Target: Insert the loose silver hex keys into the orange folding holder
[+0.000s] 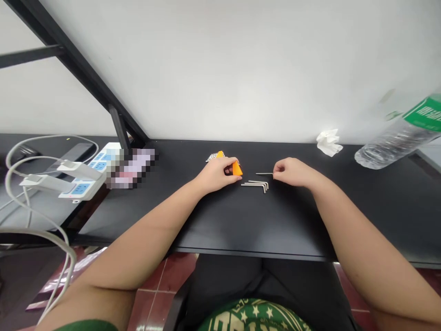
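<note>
My left hand (217, 175) is closed around an orange hex key holder (237, 169), which stands on the black table. Several metal tips stick out past the holder's far left side, and my fingers hide much of it. To the right, my right hand (292, 172) pinches a thin metal hex key (263, 174) by one end, with its long arm pointing left toward the holder. Just below, a few L-shaped hex keys (257, 184) lie side by side on the table, their short arms at the right.
A white power strip (90, 177) with plugs and cables is at the left, beside a blurred-out item (132, 168) and a black metal frame (119, 126). Crumpled tissue (330, 142) and a clear plastic bottle (389, 145) sit at the right, near the wall.
</note>
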Available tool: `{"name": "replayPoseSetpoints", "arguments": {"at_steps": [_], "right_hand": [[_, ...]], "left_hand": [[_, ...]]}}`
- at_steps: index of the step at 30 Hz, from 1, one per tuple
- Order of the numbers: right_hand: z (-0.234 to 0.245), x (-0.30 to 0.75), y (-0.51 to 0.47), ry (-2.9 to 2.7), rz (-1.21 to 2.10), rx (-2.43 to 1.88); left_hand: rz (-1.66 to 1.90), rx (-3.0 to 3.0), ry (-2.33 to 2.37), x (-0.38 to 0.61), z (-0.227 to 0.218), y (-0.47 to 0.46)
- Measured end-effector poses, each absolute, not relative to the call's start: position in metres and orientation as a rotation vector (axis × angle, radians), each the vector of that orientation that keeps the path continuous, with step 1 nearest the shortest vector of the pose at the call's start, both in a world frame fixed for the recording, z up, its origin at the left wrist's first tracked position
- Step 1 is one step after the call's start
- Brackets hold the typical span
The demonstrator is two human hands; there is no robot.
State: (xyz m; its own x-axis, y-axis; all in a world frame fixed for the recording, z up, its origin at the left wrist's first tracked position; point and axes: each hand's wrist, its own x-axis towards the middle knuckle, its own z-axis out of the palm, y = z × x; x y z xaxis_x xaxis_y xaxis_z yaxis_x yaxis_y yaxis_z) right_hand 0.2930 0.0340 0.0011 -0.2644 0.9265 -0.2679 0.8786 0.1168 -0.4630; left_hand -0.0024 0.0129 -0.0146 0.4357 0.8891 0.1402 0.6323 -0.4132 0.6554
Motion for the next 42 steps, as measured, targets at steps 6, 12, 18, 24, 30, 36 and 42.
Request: {"name": "replayPoseSetpoints", "arguments": {"at_steps": [6,12,18,24,30,36,42], "right_hand": [[-0.005,0.298,0.034,-2.435,0.557,-1.687],[0.001,0.277,0.015,-2.618,0.687,-1.484],[0.001,0.254,-0.005,-2.712,0.599,-1.418],[0.002,0.247,-0.012,-2.711,0.576,-1.337],[0.004,0.25,-0.002,-2.378,0.604,-1.307],[-0.003,0.242,0.001,-2.06,1.176,-1.216],[-0.009,0.243,0.001,-1.886,1.442,-1.064]], "left_hand": [[0.653,2.177,1.261,-0.003,-0.016,0.012],[0.677,2.196,1.282,-0.002,-0.015,0.013],[0.678,2.199,1.262,-0.002,-0.015,0.013],[0.682,2.227,1.247,-0.002,-0.017,0.014],[0.728,2.334,1.174,0.002,-0.02,0.01],[0.761,2.519,0.944,0.011,-0.019,0.001],[0.787,2.562,0.86,0.013,-0.008,-0.004]]}}
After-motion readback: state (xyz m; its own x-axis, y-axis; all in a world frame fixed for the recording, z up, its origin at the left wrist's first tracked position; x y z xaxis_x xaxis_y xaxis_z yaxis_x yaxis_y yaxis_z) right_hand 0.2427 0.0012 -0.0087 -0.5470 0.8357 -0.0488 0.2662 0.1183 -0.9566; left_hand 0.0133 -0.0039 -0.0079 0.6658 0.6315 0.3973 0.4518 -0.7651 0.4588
